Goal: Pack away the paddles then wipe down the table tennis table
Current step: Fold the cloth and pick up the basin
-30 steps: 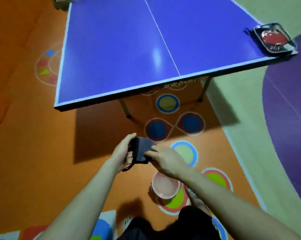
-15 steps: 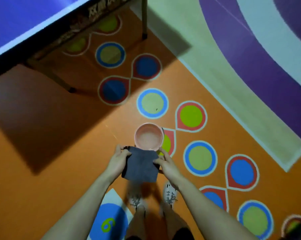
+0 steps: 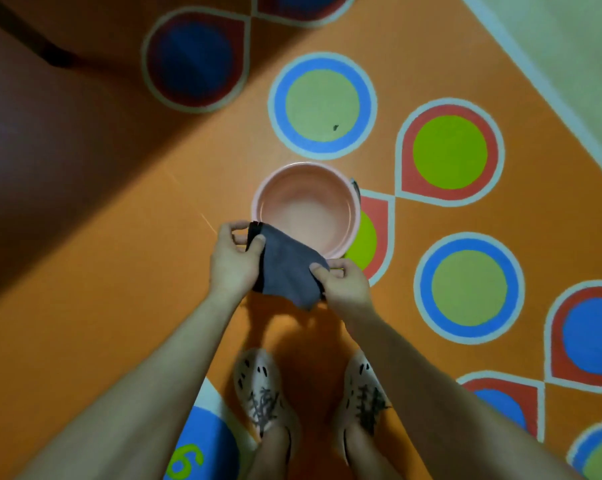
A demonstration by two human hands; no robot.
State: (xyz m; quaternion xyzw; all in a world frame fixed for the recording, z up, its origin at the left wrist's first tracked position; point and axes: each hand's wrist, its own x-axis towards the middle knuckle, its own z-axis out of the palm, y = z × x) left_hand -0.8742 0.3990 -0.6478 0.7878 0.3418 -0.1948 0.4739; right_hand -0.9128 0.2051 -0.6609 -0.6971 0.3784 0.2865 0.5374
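At frame centre, the left hand (image 3: 232, 263) and right hand (image 3: 344, 284) each pinch an edge of the grey cloth (image 3: 285, 271). The cloth hangs stretched between them, overlapping the lower rim of the pink basin (image 3: 304, 168) on the orange floor (image 3: 119, 254).

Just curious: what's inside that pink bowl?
The pink bowl looks empty or water-filled; I cannot tell. The grey cloth, held by left hand and right hand, hides its near rim.

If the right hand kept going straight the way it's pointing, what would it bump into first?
Probably the pink basin: the right hand, pinching the grey cloth, points toward its near rim. How high above it the hand is, I cannot tell.
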